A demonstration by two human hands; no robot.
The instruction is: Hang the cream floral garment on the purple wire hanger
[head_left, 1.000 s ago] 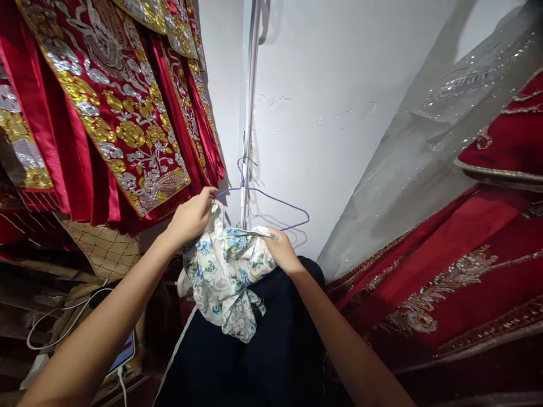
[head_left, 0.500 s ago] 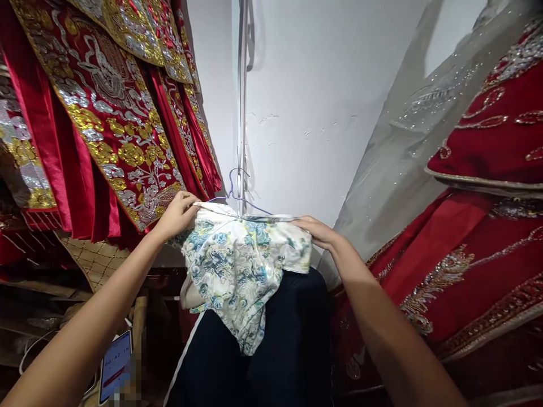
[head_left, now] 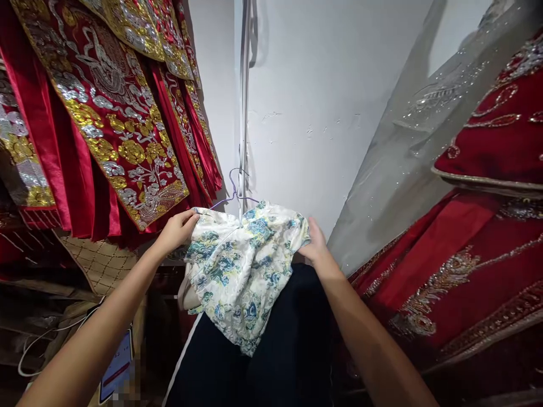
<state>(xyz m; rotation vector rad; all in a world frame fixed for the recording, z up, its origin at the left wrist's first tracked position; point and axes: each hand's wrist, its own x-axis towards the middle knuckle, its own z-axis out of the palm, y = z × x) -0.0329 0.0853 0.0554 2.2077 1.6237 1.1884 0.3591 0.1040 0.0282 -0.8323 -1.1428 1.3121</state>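
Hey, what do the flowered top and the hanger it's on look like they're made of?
The flowered top looks like satin or brocade: it has a soft sheen, with blue-green flowers on cream. The hanger looks like thin wire with a purple coating, judging by its slim bent hook.

Shows a short-sleeved blouse (head_left: 237, 271) of cream satin, printed with blue flowers and yellow-green leaves, spread across a wire hanger (head_left: 231, 180) of thin purple metal. Hangs in front of the foot of the white pole (head_left: 243, 113), shoulders pulled out to either side of it, collar just right of it. Falls below the pole in loose, crumpled folds. Leaves bare only the hanger's hook, upright against the pole, and a short run of wire slanting down to its left.
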